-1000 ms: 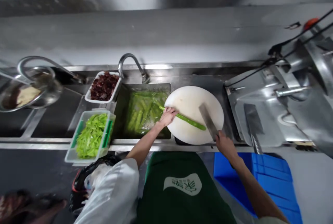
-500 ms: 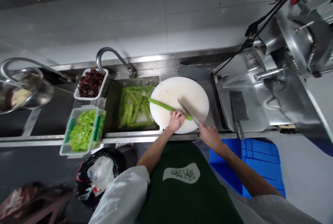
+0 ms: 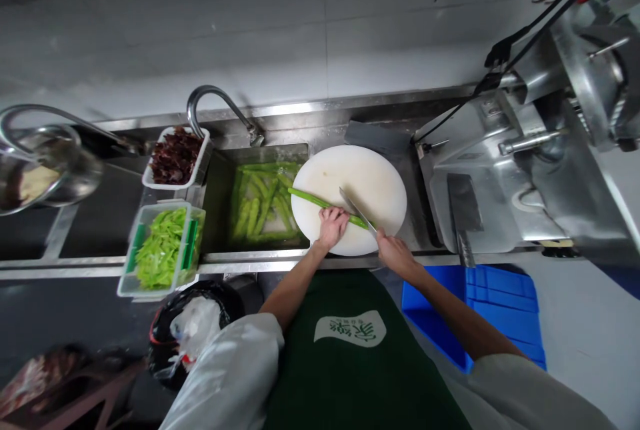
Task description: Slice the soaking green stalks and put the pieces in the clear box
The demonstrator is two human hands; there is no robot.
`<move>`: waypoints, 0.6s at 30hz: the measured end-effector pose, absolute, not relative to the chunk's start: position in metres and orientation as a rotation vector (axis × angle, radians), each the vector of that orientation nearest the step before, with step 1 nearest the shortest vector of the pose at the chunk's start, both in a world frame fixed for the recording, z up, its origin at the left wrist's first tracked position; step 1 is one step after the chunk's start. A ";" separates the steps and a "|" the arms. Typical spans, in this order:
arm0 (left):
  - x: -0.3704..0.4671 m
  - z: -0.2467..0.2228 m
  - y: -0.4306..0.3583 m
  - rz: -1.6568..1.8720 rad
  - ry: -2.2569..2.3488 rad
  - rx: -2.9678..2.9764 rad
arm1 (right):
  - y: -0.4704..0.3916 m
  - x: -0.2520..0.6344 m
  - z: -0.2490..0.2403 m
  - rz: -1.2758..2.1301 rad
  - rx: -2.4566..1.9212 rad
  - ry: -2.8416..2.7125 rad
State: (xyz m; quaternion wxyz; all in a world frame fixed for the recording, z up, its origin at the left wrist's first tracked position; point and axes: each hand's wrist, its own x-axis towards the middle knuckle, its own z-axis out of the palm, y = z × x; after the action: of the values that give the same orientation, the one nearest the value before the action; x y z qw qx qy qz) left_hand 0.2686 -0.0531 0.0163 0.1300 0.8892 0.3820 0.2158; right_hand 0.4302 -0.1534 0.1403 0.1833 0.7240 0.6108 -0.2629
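head view: left hand [image 3: 333,226] partly hides the green stalk [image 3: 313,199].

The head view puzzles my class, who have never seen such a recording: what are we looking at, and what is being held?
There is no robot here: a person works bare-handed, and every picture comes from one camera worn on the head, looking forward and down. The left hand steadies a green stalk on a round white board. The right hand grips a knife, its blade across the stalk. Left of the board, a sink holds more stalks in water; beyond it stand a tub of green slices and a tub of dark red food.
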 end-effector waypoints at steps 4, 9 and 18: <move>0.262 0.019 -0.044 0.587 1.105 2.600 | -0.161 0.430 0.158 -0.698 2.041 1.711; 0.265 0.019 -0.047 0.572 1.105 2.596 | -0.167 0.424 0.162 -0.789 2.003 1.698; 0.242 0.016 -0.029 0.589 1.104 2.570 | -0.156 0.416 0.143 -0.857 2.037 1.615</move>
State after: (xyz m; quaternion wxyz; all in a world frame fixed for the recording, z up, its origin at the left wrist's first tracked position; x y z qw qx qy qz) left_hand 0.2419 -0.0293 0.0160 0.1412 0.8900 0.3825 0.2040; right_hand 0.4159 -0.1556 0.1430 0.2008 0.7291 0.5780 -0.3067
